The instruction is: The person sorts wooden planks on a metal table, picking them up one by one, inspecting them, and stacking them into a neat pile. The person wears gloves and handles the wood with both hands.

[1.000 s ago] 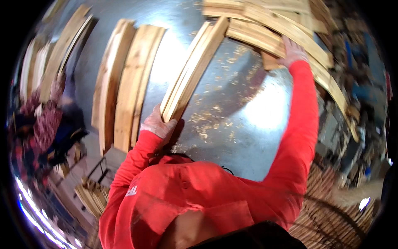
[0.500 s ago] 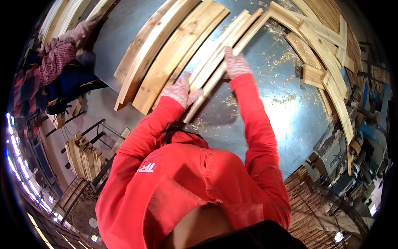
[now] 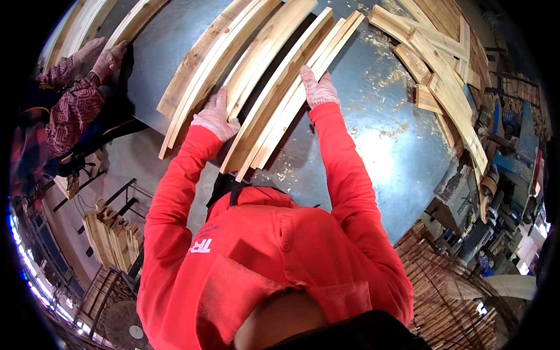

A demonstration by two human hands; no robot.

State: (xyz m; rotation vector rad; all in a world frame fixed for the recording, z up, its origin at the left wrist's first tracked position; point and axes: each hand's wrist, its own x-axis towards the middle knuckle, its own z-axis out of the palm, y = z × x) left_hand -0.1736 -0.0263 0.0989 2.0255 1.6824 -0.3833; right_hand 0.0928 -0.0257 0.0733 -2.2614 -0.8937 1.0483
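My left hand (image 3: 216, 118), in a pale patterned glove, is closed around the near end of a pale curved wooden board (image 3: 262, 52), fingers on its left side and thumb on its right. A dark gap runs along that board's right side. My right hand (image 3: 319, 89), gloved likewise, lies against the right edge of a pair of narrow wooden strips (image 3: 291, 108), its fingers stretched out and apart, its thumb hidden. Between my hands, a wider board (image 3: 265, 105) leans beside the strips. More curved boards (image 3: 201, 70) lie left of my left hand.
The grey metal table (image 3: 361, 111) carries scattered wood shavings. Curved wooden pieces (image 3: 446, 96) are stacked at its right, beside machinery (image 3: 513, 169). At the far left, a co-worker's gloved hands (image 3: 108, 61) touch another board. Cut wood pieces (image 3: 114, 236) stand on a rack at lower left.
My left hand has moved left and up from the strips to the pale board's end. My right hand and the strips have shifted slightly left. The co-worker's hands now show on a board.
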